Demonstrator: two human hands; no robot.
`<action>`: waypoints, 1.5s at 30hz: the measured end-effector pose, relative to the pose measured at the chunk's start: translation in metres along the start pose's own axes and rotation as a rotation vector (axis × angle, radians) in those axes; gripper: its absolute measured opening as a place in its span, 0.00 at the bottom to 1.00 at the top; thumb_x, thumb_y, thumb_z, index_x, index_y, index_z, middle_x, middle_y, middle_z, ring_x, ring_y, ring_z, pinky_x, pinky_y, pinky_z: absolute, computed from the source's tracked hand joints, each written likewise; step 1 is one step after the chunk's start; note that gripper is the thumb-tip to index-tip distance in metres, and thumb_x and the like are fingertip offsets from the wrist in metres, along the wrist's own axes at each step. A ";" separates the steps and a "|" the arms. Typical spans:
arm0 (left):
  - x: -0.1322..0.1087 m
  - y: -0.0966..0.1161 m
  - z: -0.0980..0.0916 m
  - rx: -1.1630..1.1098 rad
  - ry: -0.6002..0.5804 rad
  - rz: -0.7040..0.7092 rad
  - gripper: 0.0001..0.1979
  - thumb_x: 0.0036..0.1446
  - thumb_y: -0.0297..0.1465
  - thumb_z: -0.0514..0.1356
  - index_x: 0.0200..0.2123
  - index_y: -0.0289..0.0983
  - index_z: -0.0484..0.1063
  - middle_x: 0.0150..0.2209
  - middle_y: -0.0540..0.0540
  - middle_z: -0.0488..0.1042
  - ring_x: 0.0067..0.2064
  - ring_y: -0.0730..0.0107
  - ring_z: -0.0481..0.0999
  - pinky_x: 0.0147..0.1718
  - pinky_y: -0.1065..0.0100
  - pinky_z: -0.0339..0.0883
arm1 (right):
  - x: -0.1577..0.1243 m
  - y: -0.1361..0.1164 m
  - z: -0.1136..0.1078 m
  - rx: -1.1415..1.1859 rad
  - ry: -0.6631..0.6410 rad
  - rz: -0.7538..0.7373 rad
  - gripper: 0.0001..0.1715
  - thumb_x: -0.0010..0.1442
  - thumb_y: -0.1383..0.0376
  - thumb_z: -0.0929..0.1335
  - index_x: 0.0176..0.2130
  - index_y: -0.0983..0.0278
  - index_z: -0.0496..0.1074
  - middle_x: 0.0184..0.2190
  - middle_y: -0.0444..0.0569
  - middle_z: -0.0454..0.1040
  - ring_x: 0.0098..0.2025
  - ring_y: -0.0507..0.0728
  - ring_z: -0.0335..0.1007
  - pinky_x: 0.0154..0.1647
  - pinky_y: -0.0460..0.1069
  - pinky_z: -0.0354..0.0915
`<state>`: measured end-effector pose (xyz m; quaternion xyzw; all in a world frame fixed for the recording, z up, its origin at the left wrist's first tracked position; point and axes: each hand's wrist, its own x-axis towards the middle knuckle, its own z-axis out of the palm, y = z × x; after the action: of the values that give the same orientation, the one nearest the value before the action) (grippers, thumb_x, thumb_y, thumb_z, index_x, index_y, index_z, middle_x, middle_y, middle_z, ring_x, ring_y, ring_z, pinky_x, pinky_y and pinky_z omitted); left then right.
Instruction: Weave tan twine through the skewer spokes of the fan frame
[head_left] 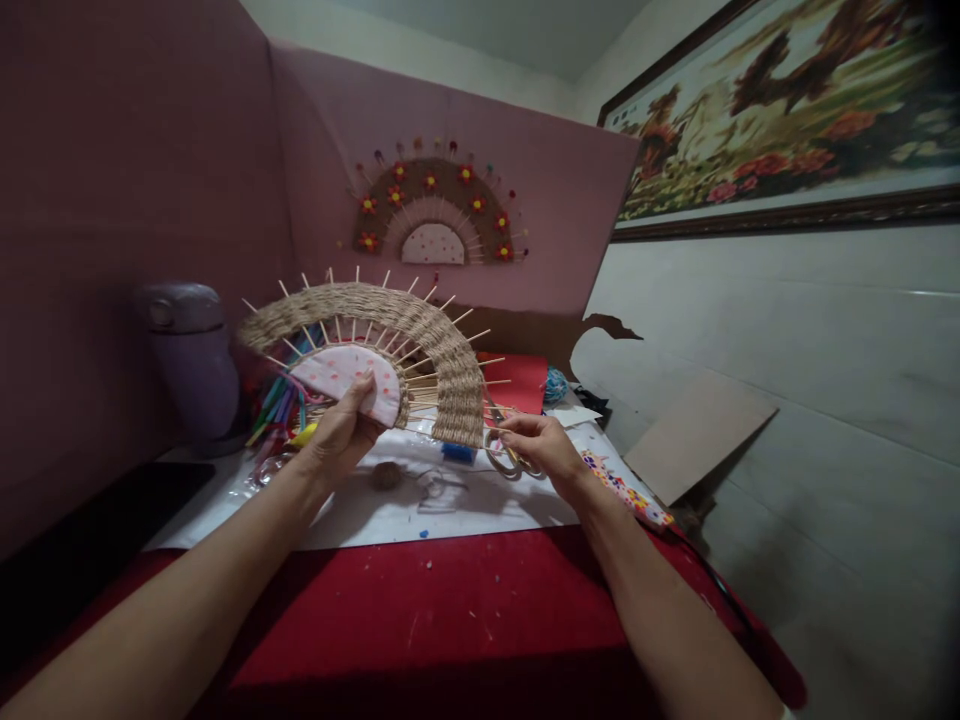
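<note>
My left hand (341, 432) is closed on the pink dotted half-disc at the centre of a woven jute fan (390, 345), holding it upright above the table. Wooden skewers stick out of the fan's rim like spokes. My right hand (536, 445) pinches a strand of jute at the fan's lower right edge, just over a pair of scissors (504, 458) lying on the white sheet (450, 500). A small ball of twine (386, 475) rests below the fan.
A finished fan with red flowers (435, 215) hangs on the pink board behind. A purple jar (191, 355) stands at left beside coloured sticks (281, 405). Red paper (517, 380), a cardboard sheet (697, 435) and a framed picture (787, 110) are at right. Red tablecloth (465, 610) covers the front.
</note>
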<state>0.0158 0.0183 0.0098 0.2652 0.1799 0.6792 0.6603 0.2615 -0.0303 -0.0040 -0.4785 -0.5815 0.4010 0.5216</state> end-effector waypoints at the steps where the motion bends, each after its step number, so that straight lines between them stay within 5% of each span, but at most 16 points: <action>1: 0.000 0.001 0.000 -0.005 0.006 0.003 0.04 0.51 0.22 0.59 0.31 0.35 0.69 0.27 0.50 0.75 0.25 0.76 0.74 0.25 0.77 0.71 | 0.001 0.003 -0.001 -0.029 0.024 -0.038 0.12 0.41 0.61 0.71 0.27 0.67 0.74 0.22 0.46 0.72 0.23 0.50 0.64 0.24 0.45 0.58; 6: 0.002 0.006 0.001 -0.017 0.025 0.020 0.05 0.49 0.22 0.60 0.31 0.35 0.69 0.27 0.50 0.75 0.24 0.77 0.73 0.24 0.77 0.71 | 0.005 0.014 -0.003 -0.384 0.177 -0.280 0.10 0.48 0.63 0.67 0.31 0.64 0.75 0.27 0.49 0.76 0.28 0.54 0.69 0.31 0.48 0.62; 10: 0.004 0.004 -0.001 0.010 0.019 0.016 0.06 0.49 0.23 0.60 0.33 0.34 0.70 0.28 0.49 0.75 0.25 0.75 0.74 0.26 0.76 0.72 | -0.001 0.015 -0.002 -0.683 0.175 -0.443 0.10 0.51 0.67 0.65 0.33 0.61 0.76 0.31 0.48 0.77 0.33 0.55 0.70 0.35 0.48 0.63; 18: 0.020 0.001 0.002 0.051 0.035 0.023 0.05 0.49 0.21 0.60 0.31 0.33 0.69 0.25 0.50 0.75 0.23 0.77 0.73 0.22 0.76 0.70 | -0.007 0.005 -0.003 -0.922 0.206 -0.513 0.13 0.54 0.68 0.63 0.37 0.58 0.74 0.33 0.45 0.77 0.34 0.55 0.71 0.33 0.46 0.61; 30: 0.040 0.001 0.046 0.066 -0.029 0.049 0.03 0.49 0.23 0.60 0.30 0.33 0.69 0.24 0.51 0.74 0.23 0.77 0.73 0.22 0.76 0.70 | -0.007 -0.007 0.017 -0.683 0.434 -0.589 0.11 0.57 0.66 0.62 0.36 0.62 0.74 0.32 0.48 0.76 0.34 0.55 0.71 0.34 0.47 0.62; 36: 0.055 -0.004 0.067 -0.023 -0.060 0.034 0.03 0.51 0.21 0.58 0.29 0.33 0.69 0.23 0.51 0.75 0.22 0.77 0.73 0.20 0.78 0.69 | -0.005 -0.006 0.008 -0.592 0.545 -0.611 0.10 0.57 0.66 0.63 0.36 0.64 0.73 0.28 0.47 0.74 0.29 0.52 0.67 0.32 0.46 0.61; 45: 0.082 -0.005 0.075 -0.071 -0.108 -0.002 0.04 0.51 0.22 0.58 0.32 0.32 0.71 0.28 0.48 0.77 0.26 0.76 0.75 0.27 0.76 0.71 | -0.002 -0.001 -0.003 -0.276 0.467 -0.467 0.09 0.58 0.64 0.62 0.36 0.63 0.71 0.28 0.45 0.72 0.29 0.51 0.67 0.30 0.45 0.62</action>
<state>0.0653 0.0924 0.0768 0.2777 0.1198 0.6693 0.6787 0.2642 -0.0329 -0.0027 -0.4775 -0.5891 0.0685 0.6483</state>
